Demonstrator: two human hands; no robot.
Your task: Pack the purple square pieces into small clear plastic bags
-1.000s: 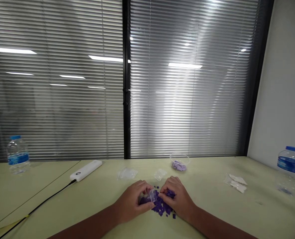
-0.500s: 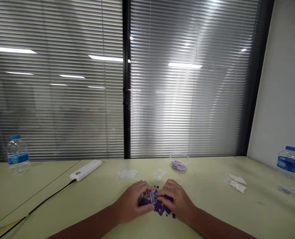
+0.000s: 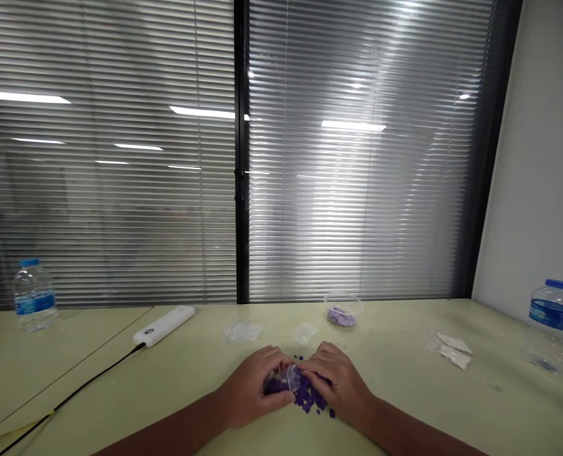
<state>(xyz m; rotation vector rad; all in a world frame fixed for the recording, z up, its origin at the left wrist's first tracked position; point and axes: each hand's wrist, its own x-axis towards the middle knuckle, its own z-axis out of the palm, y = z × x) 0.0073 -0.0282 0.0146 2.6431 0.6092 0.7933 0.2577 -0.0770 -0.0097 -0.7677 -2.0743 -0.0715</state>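
Two hands meet on the surface (image 3: 404,405): my left hand (image 3: 250,387) grips a clear cup (image 3: 290,377) tipped sideways, mouth facing the purple pieces (image 3: 310,399). My right hand (image 3: 339,384) curls over them like a wall; whether it pinches any, I cannot tell.

Clear cup (image 3: 292,377), purple pieces (image 3: 312,399) partly under hands (image 3: 249,387)

Pale green desk (image 3: 452,405), closed blinds (image 3: 357,190) over windows, dark frame post (image 3: 240,152), white wall (image 3: 547,158) right, ceiling-light reflections.

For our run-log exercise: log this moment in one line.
left hand: holds tipped clear cup | right hand: on purple pieces | surface: table
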